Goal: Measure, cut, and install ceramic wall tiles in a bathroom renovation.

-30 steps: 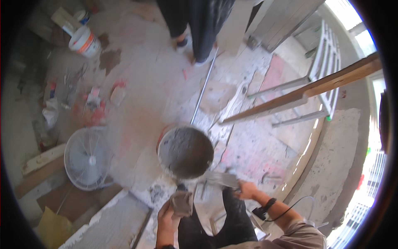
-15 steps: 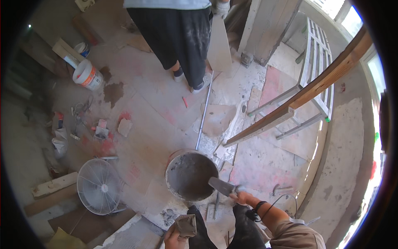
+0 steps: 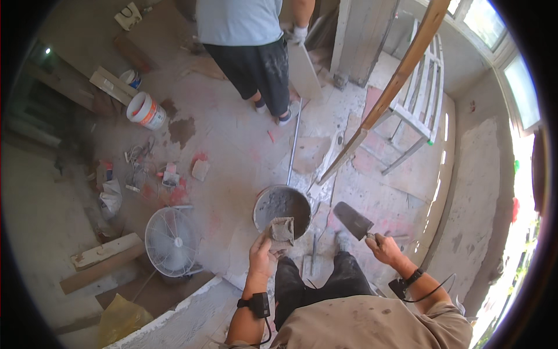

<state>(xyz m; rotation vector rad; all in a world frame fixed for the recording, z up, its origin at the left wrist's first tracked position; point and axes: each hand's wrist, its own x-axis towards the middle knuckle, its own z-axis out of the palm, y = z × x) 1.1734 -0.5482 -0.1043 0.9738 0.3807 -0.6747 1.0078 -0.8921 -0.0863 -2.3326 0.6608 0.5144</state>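
Observation:
My left hand [image 3: 261, 256] is closed around a small, squarish grey piece [image 3: 282, 230] caked with mortar, held over the near edge of a round bucket [image 3: 256, 216]. Grey mortar lines the bucket, and the piece hides part of its mouth. Off to the right of the bucket, my right hand [image 3: 386, 249] grips the handle of a pointing trowel [image 3: 352, 220]. The trowel's dark blade points up and left, apart from the bucket. A flat plastering trowel [image 3: 314, 262] lies on the floor between my feet.
Another person [image 3: 250, 72] stands ahead, a gloved hand on a board [image 3: 302, 70]. A long wooden post [image 3: 395, 93] leans at the right before a metal bench [image 3: 427, 93]. A fan [image 3: 174, 241] stands left; a metal pole [image 3: 295, 142] lies beyond the bucket.
The trowel has come out of the bucket and moved right. My left hand has raised the squarish piece from near my leg to the bucket's near edge. My view has shifted.

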